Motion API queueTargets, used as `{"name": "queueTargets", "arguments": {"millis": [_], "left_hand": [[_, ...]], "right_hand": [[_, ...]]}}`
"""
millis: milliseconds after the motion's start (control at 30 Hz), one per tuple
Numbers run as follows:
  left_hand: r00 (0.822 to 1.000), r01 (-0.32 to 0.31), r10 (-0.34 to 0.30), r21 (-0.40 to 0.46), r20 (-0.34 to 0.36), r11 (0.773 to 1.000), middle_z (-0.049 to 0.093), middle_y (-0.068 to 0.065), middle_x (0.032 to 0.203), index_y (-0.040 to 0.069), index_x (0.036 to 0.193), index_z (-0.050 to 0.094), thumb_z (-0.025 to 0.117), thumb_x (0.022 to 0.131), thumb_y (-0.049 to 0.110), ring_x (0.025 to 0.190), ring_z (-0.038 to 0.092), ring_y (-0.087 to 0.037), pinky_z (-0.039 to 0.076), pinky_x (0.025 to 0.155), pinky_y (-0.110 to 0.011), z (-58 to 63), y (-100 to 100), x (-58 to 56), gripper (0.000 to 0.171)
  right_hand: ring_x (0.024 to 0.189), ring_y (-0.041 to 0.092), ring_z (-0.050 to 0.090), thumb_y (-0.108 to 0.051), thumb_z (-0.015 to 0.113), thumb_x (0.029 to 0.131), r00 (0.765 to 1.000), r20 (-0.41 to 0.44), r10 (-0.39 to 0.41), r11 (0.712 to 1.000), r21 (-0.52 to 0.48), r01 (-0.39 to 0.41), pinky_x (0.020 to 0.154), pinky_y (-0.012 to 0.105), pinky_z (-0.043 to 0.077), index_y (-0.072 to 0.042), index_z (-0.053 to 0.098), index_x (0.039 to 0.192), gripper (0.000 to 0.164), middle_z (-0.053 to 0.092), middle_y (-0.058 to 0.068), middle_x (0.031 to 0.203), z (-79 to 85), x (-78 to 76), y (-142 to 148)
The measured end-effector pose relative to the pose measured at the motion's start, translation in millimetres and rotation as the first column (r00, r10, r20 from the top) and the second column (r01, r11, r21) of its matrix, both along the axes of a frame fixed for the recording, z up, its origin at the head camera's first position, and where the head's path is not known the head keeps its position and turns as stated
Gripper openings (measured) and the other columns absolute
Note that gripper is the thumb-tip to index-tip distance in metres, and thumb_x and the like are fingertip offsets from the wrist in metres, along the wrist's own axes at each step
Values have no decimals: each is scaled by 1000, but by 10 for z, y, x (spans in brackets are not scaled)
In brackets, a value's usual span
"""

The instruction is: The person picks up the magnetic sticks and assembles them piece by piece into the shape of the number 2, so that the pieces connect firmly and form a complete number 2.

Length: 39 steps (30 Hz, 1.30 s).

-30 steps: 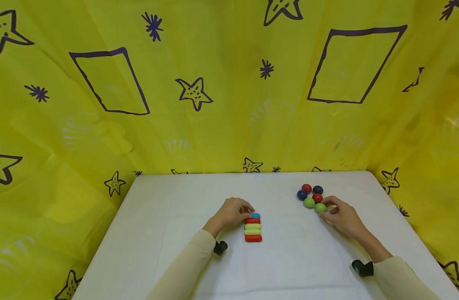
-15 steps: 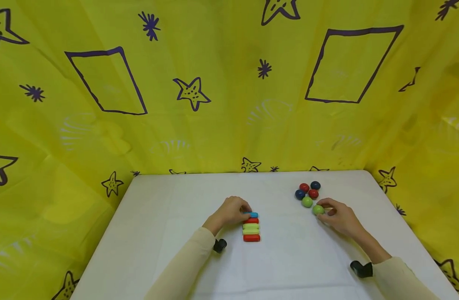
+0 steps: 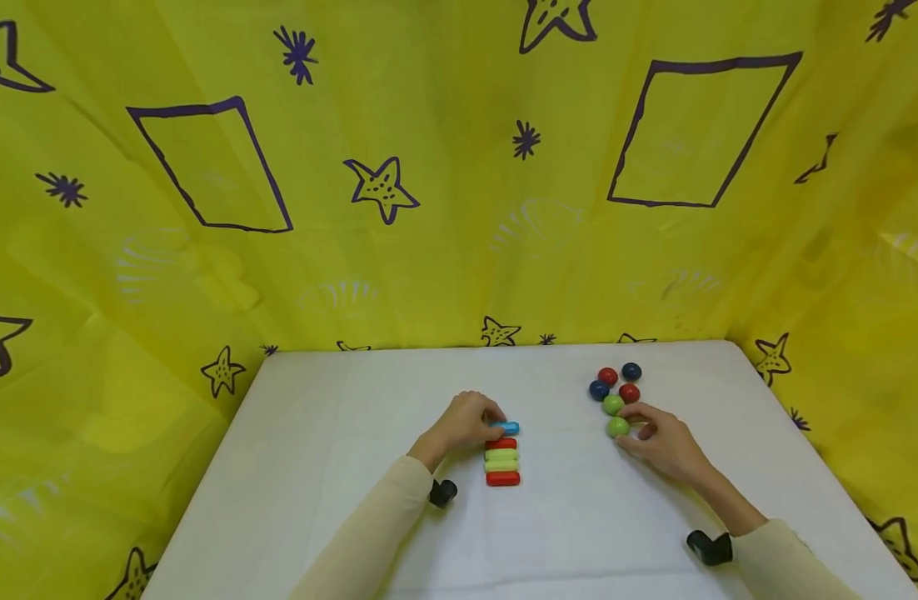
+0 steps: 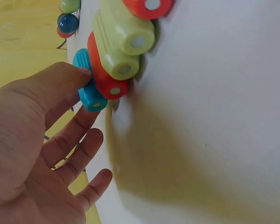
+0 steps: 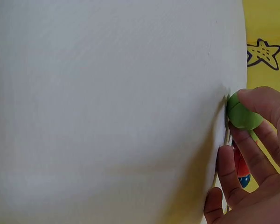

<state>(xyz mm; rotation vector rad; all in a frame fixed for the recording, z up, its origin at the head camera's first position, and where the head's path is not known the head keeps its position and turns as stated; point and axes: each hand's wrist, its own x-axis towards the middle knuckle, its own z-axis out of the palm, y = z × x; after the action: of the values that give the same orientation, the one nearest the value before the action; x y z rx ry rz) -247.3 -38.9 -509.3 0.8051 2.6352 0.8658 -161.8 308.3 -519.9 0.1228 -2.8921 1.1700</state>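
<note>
The left hand [image 3: 468,419] holds a blue, smooth, elongated bar with rounded edges [image 3: 509,428] between thumb and finger; its other fingers are spread loosely apart. This blue bar is at the far end of a short column of bars, near the middle of the white, cloth-covered worktop [image 3: 354,525]. Its long axis goes from left to right, nearly parallel to the far edge of the worktop. One end, with a small pale disc, faces the left side; the opposite end points toward the side of the right hand [image 3: 663,442].

Nearer to the person lie, in order, a red bar [image 3: 501,443], two pale yellow-green bars [image 3: 501,461] and a second red bar [image 3: 502,479], with their long axes also crosswise. A narrow gap appears between the blue bar and the first red bar in the head view, but whether the blue bar is lifted, I cannot tell.

The right hand pinches a bright green, glossy ball [image 3: 618,427] with thumb and finger. Just beyond it is another green ball [image 3: 612,405], then two red balls [image 3: 629,392] and two dark blue balls [image 3: 631,372] in a loose group. Behind the worktop hangs a yellow sheet [image 3: 451,275] with dark star drawings.
</note>
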Motion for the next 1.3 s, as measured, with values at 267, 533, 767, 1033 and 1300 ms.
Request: {"name": "queueTargets", "arguments": {"millis": [267, 533, 767, 1033, 1300], "left_hand": [[999, -30, 29, 46, 22, 998, 68, 10, 87, 13, 101, 81, 82, 90, 24, 85, 53, -11, 44, 82, -28, 43, 110, 29, 15], [999, 12, -12, 7, -47, 1000, 70, 12, 88, 17, 99, 82, 81, 90, 28, 88, 53, -8, 45, 92, -29, 25, 362, 35, 15], [999, 33, -32, 25, -42, 999, 69, 12, 85, 16, 97, 82, 81, 90, 24, 90, 51, -8, 43, 90, -27, 36, 585, 95, 11], [999, 28, -28, -3, -27, 1000, 69, 9, 88, 17, 99, 82, 80, 90, 25, 90, 51, -8, 42, 89, -28, 54, 755, 167, 12], [997, 44, -45, -17, -69, 999, 68, 12, 86, 18, 99, 82, 81, 90, 28, 89, 51, -7, 42, 90, -28, 44, 874, 162, 13]], "right_hand": [[85, 21, 56, -20, 83, 88, 1000, -16, 10, 1000, -25, -10, 70, 27, 46, -5, 69, 118, 36, 73, 13, 109, -34, -21, -140], [82, 19, 53, -22, 84, 87, 1000, -17, 17, 999, -48, -18, 70, 27, 43, -7, 70, 116, 36, 75, 10, 106, -15, -25, -244], [82, 18, 55, -21, 85, 86, 999, -39, 19, 999, -47, -21, 72, 28, 44, -9, 71, 114, 33, 77, 7, 104, -33, -30, -283], [80, 18, 53, -21, 85, 86, 999, -48, 18, 998, -65, -21, 71, 28, 43, -10, 71, 113, 32, 76, 7, 104, -87, -49, -311], [80, 19, 53, -22, 84, 87, 999, -49, 18, 998, -56, -20, 69, 28, 43, -12, 71, 114, 32, 75, 7, 106, -109, -53, -297]]}}
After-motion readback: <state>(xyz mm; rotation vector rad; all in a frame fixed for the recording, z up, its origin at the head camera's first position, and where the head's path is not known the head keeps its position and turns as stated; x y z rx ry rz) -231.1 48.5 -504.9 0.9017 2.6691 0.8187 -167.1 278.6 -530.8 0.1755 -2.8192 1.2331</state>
